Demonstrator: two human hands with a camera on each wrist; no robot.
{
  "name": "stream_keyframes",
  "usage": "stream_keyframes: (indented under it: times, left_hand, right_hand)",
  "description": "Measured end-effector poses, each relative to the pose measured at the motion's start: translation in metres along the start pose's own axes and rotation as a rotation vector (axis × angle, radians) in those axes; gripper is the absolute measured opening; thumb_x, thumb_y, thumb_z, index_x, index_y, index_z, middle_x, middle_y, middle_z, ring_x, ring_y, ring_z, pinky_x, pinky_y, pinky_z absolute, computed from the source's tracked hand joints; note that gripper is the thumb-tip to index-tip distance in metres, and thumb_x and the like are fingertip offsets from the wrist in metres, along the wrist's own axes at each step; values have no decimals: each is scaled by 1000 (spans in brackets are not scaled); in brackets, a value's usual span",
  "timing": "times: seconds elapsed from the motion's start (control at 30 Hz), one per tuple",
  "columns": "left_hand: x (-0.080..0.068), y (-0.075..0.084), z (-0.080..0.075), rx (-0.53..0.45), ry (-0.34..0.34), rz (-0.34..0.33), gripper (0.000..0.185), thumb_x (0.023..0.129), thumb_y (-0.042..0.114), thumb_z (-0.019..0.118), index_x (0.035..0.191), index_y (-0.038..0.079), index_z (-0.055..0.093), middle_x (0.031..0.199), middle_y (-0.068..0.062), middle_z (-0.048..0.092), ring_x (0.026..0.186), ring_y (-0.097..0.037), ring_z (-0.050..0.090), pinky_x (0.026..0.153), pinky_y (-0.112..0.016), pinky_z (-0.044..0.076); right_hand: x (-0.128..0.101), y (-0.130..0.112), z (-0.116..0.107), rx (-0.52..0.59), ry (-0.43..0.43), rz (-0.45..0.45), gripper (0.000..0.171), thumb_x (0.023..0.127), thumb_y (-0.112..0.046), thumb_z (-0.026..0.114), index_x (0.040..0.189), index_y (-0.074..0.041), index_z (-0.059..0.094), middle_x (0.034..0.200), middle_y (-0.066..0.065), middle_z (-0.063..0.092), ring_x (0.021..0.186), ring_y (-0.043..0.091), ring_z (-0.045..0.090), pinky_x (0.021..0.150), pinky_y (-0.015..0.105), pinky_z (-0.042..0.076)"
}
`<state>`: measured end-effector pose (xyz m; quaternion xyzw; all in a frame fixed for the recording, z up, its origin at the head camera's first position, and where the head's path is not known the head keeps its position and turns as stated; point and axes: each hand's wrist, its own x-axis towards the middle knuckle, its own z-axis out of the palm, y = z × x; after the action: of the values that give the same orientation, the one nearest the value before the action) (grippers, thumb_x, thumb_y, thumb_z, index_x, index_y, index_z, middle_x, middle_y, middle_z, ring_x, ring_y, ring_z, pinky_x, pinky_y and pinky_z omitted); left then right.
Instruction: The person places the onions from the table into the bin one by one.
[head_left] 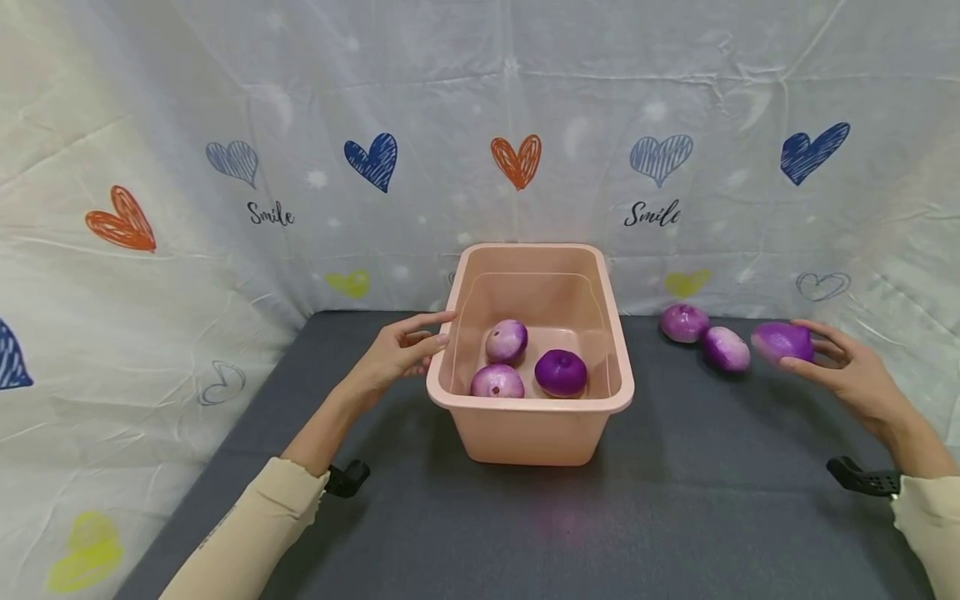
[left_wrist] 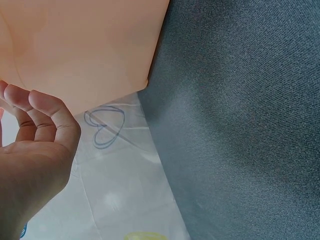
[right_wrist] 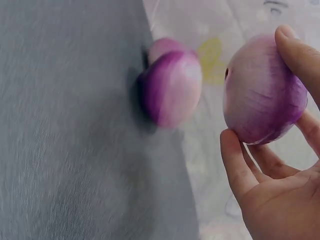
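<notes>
Your right hand (head_left: 855,373) grips a purple onion (head_left: 780,341) right of the tub (head_left: 532,432); your left hand (head_left: 397,354), fingers loosely bent, touches the tub's left side. Likely pick-up step; next move probably calls for a leftward carry over the tub.

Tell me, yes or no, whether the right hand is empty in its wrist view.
No, the right hand holds a purple-and-white onion between its thumb and fingers.
</notes>
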<state>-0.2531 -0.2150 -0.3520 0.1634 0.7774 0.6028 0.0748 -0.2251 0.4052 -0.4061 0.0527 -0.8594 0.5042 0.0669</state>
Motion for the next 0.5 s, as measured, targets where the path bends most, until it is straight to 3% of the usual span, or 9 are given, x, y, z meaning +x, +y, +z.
stream_keyframes:
  times: [0.13, 0.3, 0.5]
  left_hand:
    - [0, -1, 0, -1, -2, 4, 49, 100, 32, 69, 147, 23, 58, 87, -10, 58, 78, -29, 51, 66, -29, 50]
    - [-1, 0, 0, -3, -7, 7, 49, 100, 33, 69, 147, 24, 58, 88, -10, 59, 80, -30, 51, 67, -30, 50]
    - [-2, 2, 1, 1, -8, 10, 49, 100, 32, 70, 147, 23, 58, 85, -13, 57, 79, -33, 49, 66, -32, 49]
  right_hand:
    - [-1, -10, 2, 68, -40, -36, 61, 101, -10, 66, 156, -23, 43, 126, -14, 48, 110, -2, 50, 78, 14, 48]
    - [-1, -22, 9, 107, -57, -46, 60, 101, -9, 66, 155, -21, 44, 129, -10, 47, 111, -1, 51, 80, 14, 48]
    - [0, -36, 19, 266, -87, -53, 59, 100, -2, 65, 154, -17, 46, 132, -3, 48, 113, 2, 54, 83, 15, 48]
